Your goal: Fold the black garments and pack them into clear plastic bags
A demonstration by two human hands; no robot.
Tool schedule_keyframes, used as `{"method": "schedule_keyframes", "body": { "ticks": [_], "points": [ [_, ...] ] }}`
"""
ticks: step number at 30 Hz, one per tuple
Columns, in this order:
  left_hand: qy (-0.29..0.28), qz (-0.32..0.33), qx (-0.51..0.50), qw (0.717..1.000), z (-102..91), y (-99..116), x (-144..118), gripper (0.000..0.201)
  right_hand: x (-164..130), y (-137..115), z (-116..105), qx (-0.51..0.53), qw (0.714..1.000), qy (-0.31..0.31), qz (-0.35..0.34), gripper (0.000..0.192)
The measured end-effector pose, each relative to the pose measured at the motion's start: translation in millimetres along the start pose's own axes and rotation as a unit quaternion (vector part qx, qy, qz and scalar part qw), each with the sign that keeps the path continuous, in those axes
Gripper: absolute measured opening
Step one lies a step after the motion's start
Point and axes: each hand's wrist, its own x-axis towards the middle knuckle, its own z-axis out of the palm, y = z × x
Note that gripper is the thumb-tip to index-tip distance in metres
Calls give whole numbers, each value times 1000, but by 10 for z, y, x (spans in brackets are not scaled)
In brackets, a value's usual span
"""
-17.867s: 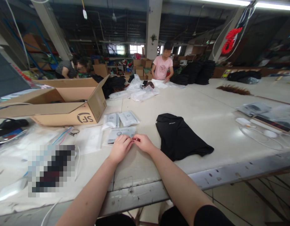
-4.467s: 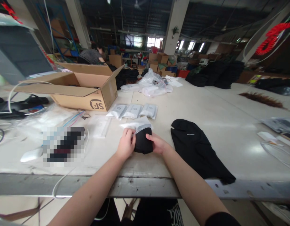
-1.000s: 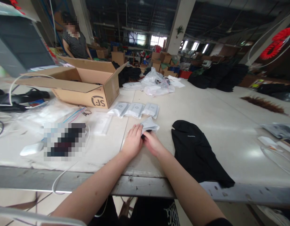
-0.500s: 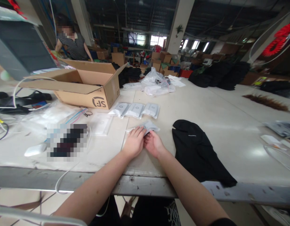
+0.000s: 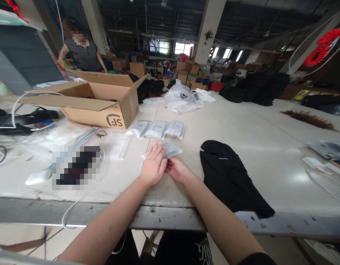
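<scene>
A frosted plastic pouch (image 5: 172, 148) lies on the table in front of me. My left hand (image 5: 153, 165) rests flat over its left part, fingers stretched and slightly spread. At the pouch's near edge, my right hand (image 5: 177, 169) has its fingers curled against it, partly hidden behind the left thumb. Three filled white pouches (image 5: 156, 129) lie in a row just beyond. A flat pouch (image 5: 116, 146) sits to the left. On the right is a folded black cloth garment (image 5: 226, 173) with a small pale logo.
An open cardboard box (image 5: 98, 106) stands at the back left. Crumpled plastic bags (image 5: 183, 97) lie at the far middle, near black fabric stacks (image 5: 255, 88). A white mouse (image 5: 38, 177) and cables are on the left. A person (image 5: 83, 53) stands behind the box.
My left hand has slid a little left, and its fingers have spread out flat over the pouch. My right hand stays by the near edge. The view has shifted slightly.
</scene>
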Motion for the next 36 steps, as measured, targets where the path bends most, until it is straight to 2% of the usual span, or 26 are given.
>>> {"method": "schedule_keyframes", "body": {
  "ticks": [2,4,6,7,9,10,12,14,15,16,18,20,23,25,27,29,32,36],
  "points": [
    [-16,-61,19,998,62,-60,15,50,-29,-12,32,-38,998,-33,37,16],
    [-50,-86,40,994,126,-113,29,52,-50,-35,43,-87,995,-43,37,14],
    [-78,-80,57,992,167,-147,33,54,-63,-76,19,-170,985,-19,-1,7],
    [-88,-72,62,992,176,-157,31,56,-69,-102,-4,-225,974,-1,-28,4],
    [-101,-57,72,991,176,-163,18,60,-81,-153,-54,-329,941,28,-70,10],
    [-106,-52,76,990,170,-161,9,62,-88,-174,-75,-360,929,38,-72,10],
    [-114,-39,79,990,154,-151,-6,67,-100,-203,-100,-371,926,61,-38,7],
    [-126,-27,80,988,139,-132,-14,71,-105,-228,-117,-375,919,116,-21,11],
    [-137,-20,80,987,133,-120,-14,73,-103,-246,-129,-396,903,157,-49,13],
    [-149,-13,79,986,126,-107,-12,76,-98,-270,-147,-429,874,202,-103,16],
    [-176,-2,74,982,109,-84,1,83,-77,-328,-205,-503,792,260,-230,21],
    [-202,7,61,977,79,-78,25,88,-43,-376,-284,-570,716,244,-319,26],
    [-254,10,16,967,1,-121,86,80,20,-373,-402,-666,646,153,-339,35],
    [-296,1,-27,955,-62,-182,140,69,62,-332,-454,-711,621,110,-310,42],
    [-320,-12,-69,945,-113,-254,190,63,92,-294,-477,-738,609,93,-276,45],
    [-307,-29,-104,946,-137,-322,225,62,106,-279,-468,-757,595,89,-252,47],
    [-254,-69,-131,956,-107,-391,240,67,104,-277,-409,-783,569,108,-229,46],
    [-228,-124,-30,965,23,-398,240,76,82,-247,-306,-800,541,131,-225,43]
  ]
}}
